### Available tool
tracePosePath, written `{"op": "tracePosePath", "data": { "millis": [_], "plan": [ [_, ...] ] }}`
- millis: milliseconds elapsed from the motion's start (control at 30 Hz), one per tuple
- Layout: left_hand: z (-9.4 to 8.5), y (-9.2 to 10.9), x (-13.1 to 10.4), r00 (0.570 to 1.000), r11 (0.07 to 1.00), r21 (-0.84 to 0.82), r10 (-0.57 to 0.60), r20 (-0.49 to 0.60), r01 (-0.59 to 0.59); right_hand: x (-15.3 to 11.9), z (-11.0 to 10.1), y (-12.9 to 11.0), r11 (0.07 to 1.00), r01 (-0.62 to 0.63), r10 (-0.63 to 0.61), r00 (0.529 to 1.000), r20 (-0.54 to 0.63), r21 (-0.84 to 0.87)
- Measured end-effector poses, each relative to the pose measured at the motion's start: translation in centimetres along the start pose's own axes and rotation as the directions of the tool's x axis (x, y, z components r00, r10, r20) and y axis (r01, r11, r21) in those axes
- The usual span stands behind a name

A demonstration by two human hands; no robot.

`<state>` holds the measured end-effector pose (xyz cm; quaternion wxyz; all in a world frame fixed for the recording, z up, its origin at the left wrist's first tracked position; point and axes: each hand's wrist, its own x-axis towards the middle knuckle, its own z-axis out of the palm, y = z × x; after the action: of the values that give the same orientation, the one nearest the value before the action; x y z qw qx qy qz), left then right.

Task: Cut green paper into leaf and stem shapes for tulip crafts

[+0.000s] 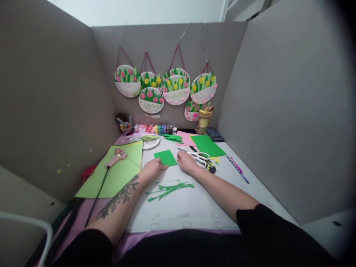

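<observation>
A small square of dark green paper (166, 157) lies on the white work surface between my hands. My left hand (152, 171) grips its lower left edge, the thumb and fingertips pressed together at the paper. Beside the right edge of the square, my right hand (185, 162) is closed with its fingers curled; whatever it may hold is hidden. White-handled scissors (202, 158) lie just past my right hand, close to a black and yellow utility knife (210, 168). Nearer to me, thin cut strips of green paper (170, 189) form a loose pile.
A pink glue gun (116, 158) rests on light green sheets (122, 180) at left, its cord trailing forward. Dark green sheets (208, 145) and a striped pencil (237, 169) lie at right. Paint bottles (158, 129) line the back. Paper-plate flower baskets (176, 91) hang on the grey partition.
</observation>
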<state>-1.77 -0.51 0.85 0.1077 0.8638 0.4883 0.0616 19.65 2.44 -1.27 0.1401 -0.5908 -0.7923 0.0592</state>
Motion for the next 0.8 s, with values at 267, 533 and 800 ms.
{"op": "tracePosePath", "data": {
  "millis": [267, 533, 800],
  "plan": [
    [-0.2, 0.3, 0.0, 0.999, 0.999, 0.011, -0.031, 0.025, 0.031, -2.3, -0.1, -2.2, 0.923, 0.382, -0.378, 0.923, 0.076, -0.051],
    [-1.2, 1.4, -0.9, 0.998, 0.953, 0.303, -0.005, 0.059, -0.013, -2.7, -1.2, -1.9, 0.921, 0.319, -0.296, 0.946, 0.13, -0.225],
    [-2.5, 1.5, -1.6, 0.985, 0.931, 0.355, -0.131, 0.114, 0.083, -2.3, -1.3, -0.9, 0.942, 0.287, -0.266, 0.954, 0.134, -0.172]
  ]
}}
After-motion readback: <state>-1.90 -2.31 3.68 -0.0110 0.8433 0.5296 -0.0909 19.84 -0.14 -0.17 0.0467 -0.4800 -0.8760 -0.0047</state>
